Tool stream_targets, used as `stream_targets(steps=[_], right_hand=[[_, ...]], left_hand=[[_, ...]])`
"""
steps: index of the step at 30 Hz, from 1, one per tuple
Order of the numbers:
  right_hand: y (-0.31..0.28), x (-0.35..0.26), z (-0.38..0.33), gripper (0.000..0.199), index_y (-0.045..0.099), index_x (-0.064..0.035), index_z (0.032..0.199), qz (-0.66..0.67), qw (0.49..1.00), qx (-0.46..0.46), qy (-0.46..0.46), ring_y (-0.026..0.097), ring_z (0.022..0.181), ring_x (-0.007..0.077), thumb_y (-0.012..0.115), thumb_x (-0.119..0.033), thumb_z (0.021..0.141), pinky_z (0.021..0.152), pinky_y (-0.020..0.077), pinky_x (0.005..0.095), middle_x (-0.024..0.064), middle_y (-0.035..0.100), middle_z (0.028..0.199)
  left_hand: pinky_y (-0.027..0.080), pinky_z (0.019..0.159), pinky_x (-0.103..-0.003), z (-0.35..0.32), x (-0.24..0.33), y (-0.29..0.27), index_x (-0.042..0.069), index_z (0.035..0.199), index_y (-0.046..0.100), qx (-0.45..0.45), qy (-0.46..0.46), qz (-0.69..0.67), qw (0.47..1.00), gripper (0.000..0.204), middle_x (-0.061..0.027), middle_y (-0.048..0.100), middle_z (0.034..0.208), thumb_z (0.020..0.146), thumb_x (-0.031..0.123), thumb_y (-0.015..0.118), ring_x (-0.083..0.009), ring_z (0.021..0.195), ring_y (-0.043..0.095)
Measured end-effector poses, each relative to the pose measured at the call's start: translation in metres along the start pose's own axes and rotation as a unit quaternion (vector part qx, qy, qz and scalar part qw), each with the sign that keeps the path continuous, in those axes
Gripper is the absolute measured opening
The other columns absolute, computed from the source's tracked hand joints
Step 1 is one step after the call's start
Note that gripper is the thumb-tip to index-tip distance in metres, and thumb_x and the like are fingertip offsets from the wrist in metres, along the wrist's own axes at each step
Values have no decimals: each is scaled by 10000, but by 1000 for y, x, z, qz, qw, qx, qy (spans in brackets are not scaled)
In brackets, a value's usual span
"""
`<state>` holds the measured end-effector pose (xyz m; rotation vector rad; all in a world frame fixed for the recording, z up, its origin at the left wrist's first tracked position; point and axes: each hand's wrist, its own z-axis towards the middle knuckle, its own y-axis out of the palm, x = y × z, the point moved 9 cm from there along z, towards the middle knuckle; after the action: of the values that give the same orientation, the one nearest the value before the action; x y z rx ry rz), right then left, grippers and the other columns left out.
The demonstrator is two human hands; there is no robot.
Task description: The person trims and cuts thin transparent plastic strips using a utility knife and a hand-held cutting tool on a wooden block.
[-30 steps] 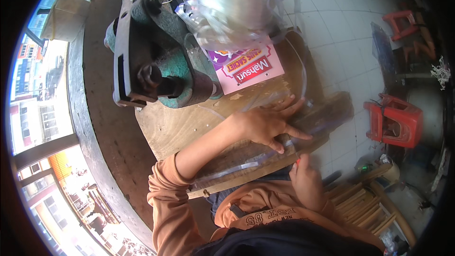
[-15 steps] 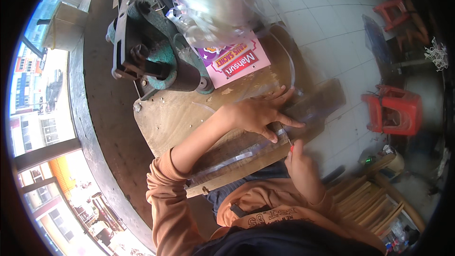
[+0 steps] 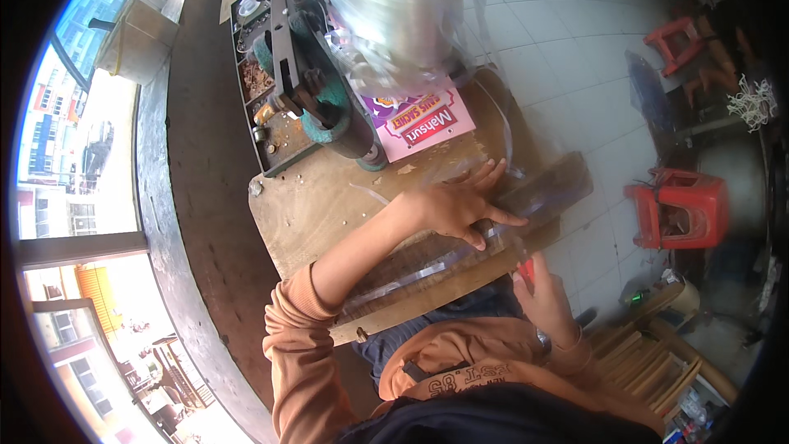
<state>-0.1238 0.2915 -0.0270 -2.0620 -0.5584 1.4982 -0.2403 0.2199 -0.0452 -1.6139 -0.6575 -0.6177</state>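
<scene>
Clear plastic strip (image 3: pixel 493 234) pinned flat under the left hand (image 3: pixel 456 207); beside it the right hand (image 3: pixel 538 296), gripping a red cutter (image 3: pixel 526 270), could slip onto those fingers

The right hand (image 3: pixel 542 296) closes on a small red tool (image 3: pixel 526 270) — mostly hidden. At twelve o'clock the clear plastic bag (image 3: pixel 403 16) blurs — its contents cannot be told.

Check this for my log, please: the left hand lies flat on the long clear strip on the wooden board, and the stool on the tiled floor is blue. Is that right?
Only the colour is off. In the head view the stool on the tiled floor is red. The left hand does lie flat on the long clear strip on the wooden board.
</scene>
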Motion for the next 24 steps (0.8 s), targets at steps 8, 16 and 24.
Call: stream_targets(steps=[8, 16, 24], right_hand=[[-69, -34, 63, 210, 586, 22, 961, -11, 961, 170, -219, 616, 838, 234, 629, 49, 757, 716, 504, 312, 106, 556, 1049], [-50, -23, 62, 273, 617, -17, 925, -80, 953, 99, -277, 643, 816, 260, 685, 72, 677, 657, 529, 324, 89, 608, 995], [-45, -38, 57, 291, 605, -22, 920, -184, 920, 106, -330, 635, 701, 265, 704, 43, 654, 569, 500, 338, 89, 615, 936]], left_hand=[[261, 1082, -468, -13, 18, -12, 366, 1379, 380, 82, -48, 82, 992, 661, -252, 35, 1498, 788, 278, 661, -397, 1381, 127], [420, 840, -360, -79, 57, 5, 86, 1242, 538, 298, -244, 197, 902, 513, -126, 460, 1310, 778, 263, 665, -239, 1023, 543], [421, 750, -326, -124, 79, 39, 112, 1203, 598, 439, -365, 197, 797, 496, -49, 567, 1103, 715, 103, 681, -205, 855, 550]])
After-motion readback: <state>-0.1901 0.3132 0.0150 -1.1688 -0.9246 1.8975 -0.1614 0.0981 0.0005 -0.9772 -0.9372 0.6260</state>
